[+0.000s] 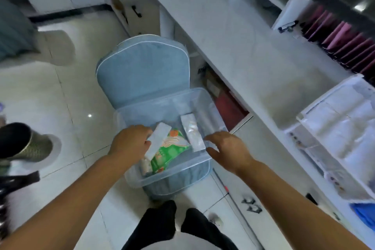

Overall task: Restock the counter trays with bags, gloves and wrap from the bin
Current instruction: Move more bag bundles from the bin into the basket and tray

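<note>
**Left hand has a pack, right hand lines up the next**

Lower centre, the clear plastic bin (162, 176) sits on a blue padded chair (142, 71). The left hand (129, 144) closes its grip round a flat white pack (159, 138), whose long axis slants up-right from the palm. The right hand (229, 150) hovers with its grip open, fingers spread, holding nothing. It is just right of a flat silvery pack (192, 134) that runs nearly straight up the frame, so it is the nearer hand. A glossy green packet (172, 150) lies between the 2 packs. A translucent roll of wrap (209, 115) lies along the bin's right wall. The white trays (324, 107) stand at the right edge, well apart.
</note>
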`<state>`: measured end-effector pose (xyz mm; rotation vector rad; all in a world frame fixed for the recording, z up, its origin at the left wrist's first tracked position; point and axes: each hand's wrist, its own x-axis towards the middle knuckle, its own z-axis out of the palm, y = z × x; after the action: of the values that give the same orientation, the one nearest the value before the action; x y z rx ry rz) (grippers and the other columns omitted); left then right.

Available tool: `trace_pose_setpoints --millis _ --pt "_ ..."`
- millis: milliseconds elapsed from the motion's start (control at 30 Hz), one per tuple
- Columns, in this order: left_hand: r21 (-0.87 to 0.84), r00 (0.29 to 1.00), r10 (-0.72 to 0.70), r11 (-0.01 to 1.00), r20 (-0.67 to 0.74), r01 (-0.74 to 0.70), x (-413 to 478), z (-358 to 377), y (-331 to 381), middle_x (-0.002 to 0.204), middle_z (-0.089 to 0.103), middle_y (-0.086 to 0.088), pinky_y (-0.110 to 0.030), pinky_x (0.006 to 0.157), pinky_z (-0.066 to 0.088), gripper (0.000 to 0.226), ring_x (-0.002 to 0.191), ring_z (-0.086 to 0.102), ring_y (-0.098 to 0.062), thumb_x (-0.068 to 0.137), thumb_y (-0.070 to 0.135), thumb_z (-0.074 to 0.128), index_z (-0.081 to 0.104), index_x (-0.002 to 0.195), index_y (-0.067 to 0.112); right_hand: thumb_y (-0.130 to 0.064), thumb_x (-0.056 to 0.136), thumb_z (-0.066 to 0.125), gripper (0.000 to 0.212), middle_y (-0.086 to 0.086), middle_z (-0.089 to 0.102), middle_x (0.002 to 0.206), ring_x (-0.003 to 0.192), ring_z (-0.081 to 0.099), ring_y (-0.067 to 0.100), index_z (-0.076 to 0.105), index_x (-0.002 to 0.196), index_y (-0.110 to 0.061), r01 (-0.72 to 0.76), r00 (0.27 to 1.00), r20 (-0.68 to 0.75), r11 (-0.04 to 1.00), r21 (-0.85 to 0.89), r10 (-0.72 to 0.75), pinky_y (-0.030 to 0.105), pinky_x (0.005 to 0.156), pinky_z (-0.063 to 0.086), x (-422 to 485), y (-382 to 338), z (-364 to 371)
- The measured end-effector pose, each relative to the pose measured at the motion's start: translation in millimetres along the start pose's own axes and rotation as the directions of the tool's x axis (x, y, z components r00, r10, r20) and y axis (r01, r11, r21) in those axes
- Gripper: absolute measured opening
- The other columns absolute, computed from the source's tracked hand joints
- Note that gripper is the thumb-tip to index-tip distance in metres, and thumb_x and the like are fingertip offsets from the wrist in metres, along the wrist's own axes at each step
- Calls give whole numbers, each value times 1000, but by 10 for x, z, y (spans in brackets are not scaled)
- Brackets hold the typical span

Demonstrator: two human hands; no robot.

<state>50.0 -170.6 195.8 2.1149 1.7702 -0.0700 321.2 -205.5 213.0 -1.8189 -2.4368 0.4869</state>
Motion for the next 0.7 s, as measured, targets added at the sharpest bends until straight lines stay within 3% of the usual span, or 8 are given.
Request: trace_pose_setpoints --millis 267,400,567,633,700 --pt "-83 984 -171 981 57 175 103 331 -685 114 64 -5 -38 81 51 30 102 59 -25 90 25 50 59 117 17 -27 89 57 30 -3 66 117 104 59 14 62 118 -24 -65 971 234 993 102 39 28 87 46 542 -157 613" --pt "-149 970 -233 959 71 241 208 592 -862 111 64 -1 -32 74 49 30 99 58 -22 89 23 49 59 118 23 -27 87 58 25 -5 69 108 95 62 10 64 111 -26 -152 930 360 969 194 74 23 82 46 907 -154 1084" --pt "-202 945 -323 923 53 327 382 1017 -1095 117 64 -1 -27 75 44 30 103 57 -20 89 21 51 60 118 23 -21 87 56 24 0 71 105 93 64 16 66 109 -21 -249 866 491 930 270 89 23 78 46 1417 -151 1928" --pt "-227 933 -360 908 6 352 461 1184 -1165 112 65 -1 -28 75 45 27 103 56 -20 88 18 54 63 114 21 -15 87 57 25 6 70 106 95 63 22 66 109 -14 -344 830 544 880 327 123 28 82 48 1624 -177 2285" --pt "-220 932 -361 913 -39 345 543 1331 -1214 106 67 -2 -28 72 44 23 103 54 -22 85 12 57 67 106 17 -8 84 59 28 12 68 102 90 62 26 64 111 -6 -518 775 594 755 402 215 33 82 49 1803 -233 2618"
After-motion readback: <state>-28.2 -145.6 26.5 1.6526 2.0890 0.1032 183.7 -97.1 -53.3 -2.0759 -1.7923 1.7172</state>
